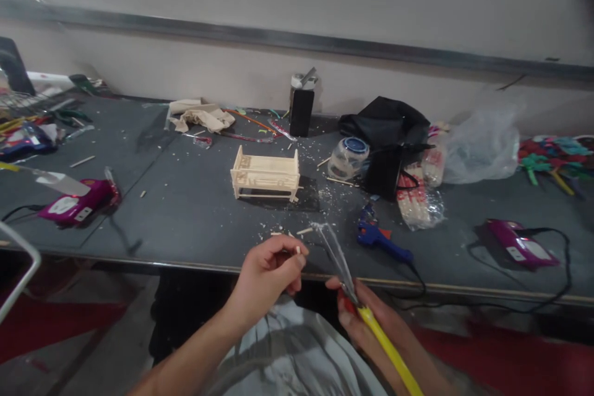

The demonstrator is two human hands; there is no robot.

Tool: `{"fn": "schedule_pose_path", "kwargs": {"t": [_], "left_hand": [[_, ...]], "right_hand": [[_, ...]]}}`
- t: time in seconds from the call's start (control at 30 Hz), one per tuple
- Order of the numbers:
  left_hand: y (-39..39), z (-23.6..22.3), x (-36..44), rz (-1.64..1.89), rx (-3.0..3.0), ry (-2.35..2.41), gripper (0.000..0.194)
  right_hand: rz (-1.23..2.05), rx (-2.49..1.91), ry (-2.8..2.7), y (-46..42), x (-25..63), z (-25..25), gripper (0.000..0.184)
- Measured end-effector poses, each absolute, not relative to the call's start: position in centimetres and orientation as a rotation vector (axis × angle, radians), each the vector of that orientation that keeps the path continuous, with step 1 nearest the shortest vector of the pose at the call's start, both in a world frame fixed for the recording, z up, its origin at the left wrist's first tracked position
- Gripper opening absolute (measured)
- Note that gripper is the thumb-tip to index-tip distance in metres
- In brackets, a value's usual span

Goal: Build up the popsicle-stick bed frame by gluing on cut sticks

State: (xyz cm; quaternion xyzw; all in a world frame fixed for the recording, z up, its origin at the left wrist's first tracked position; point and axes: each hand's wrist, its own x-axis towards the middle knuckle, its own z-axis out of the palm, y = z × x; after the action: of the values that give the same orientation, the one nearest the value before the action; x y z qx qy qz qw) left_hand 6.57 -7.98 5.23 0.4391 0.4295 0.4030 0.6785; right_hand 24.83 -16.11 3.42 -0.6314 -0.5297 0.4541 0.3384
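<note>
Stick, left fingers pinching, right fingers around tool

The table is dark grey, speckled with off-white crumbs. The wall is pale grey with a darker grey band. The model is cream, as is the stick. The scissors show silver-grey blades, a yellow handle and a red part. The glue gun is blue with an orange trigger. Two boxes are magenta-purple with white panels. The jar is clear, its lid blue. The bag is black, the cloth beige, the packet red-printed, the shirt light grey.
</note>
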Motion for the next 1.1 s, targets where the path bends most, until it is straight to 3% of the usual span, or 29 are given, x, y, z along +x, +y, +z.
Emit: {"fn": "schedule_pose_path", "kwargs": {"t": [0.17,0.47,0.8,1.1], "left_hand": [[-8.2,5.0,6.4,0.914,1.115,0.941,0.014],[-7.7,5.3,6.6,0.933,1.469,0.874,0.019],[-7.5,5.0,6.5,0.879,1.469,0.74,0.019],[-7.2,5.1,6.8,0.908,1.517,0.673,0.016]], "right_hand": [[1.024,-1.61,-1.817,-15.4,25.0,5.6,0.031],[0.863,-1.778,-2.083,-15.5,25.6,5.5,0.043],[0.621,-1.67,-2.209,-15.4,26.6,5.2,0.059],[0.644,-1.649,-2.224,-15.2,26.5,5.6,0.07]]}}
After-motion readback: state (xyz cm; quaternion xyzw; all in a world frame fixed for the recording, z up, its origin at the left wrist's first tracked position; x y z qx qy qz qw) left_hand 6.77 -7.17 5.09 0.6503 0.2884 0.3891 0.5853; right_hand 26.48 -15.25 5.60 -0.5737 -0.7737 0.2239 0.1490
